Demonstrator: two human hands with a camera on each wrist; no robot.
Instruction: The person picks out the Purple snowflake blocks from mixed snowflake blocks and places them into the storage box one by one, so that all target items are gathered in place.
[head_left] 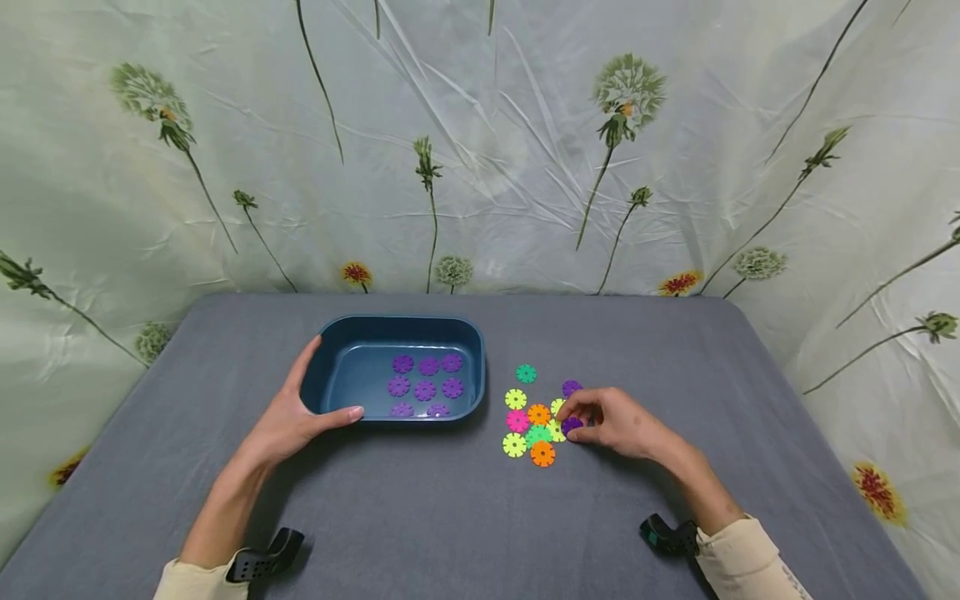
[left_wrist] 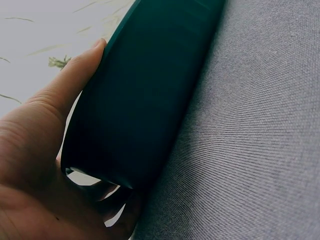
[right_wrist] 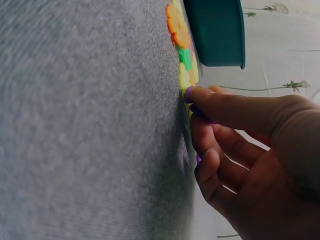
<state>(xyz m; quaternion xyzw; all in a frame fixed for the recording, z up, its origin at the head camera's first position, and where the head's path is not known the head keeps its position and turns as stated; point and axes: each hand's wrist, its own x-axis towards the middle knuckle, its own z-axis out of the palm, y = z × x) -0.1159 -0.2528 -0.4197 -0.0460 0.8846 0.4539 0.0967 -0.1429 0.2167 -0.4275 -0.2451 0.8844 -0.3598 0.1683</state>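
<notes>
My left hand (head_left: pixel 288 417) grips the left end of a dark blue plastic tub (head_left: pixel 315 379), thumb along its front rim and fingers around the far corner. Several purple notched discs (head_left: pixel 425 390) lie flat inside the tub, toward its right half. Over on the right, my right hand (head_left: pixel 618 423) pinches a purple notched disc (head_left: pixel 572 425) between thumb and fingers, low over the table. In the right wrist view, that disc's purple edge (right_wrist: pixel 189 95) shows at the thumb tip. Another purple disc (head_left: pixel 572 387) lies just beyond the fingers.
Left of my right hand is a loose cluster of notched discs: yellow (head_left: pixel 514 445), orange (head_left: pixel 542 454), pink (head_left: pixel 517 421) and green (head_left: pixel 537 436). One teal disc (head_left: pixel 527 373) lies behind them. Grey cloth (head_left: pixel 420 517) covers the table; a floral curtain (head_left: pixel 495 208) hangs behind it.
</notes>
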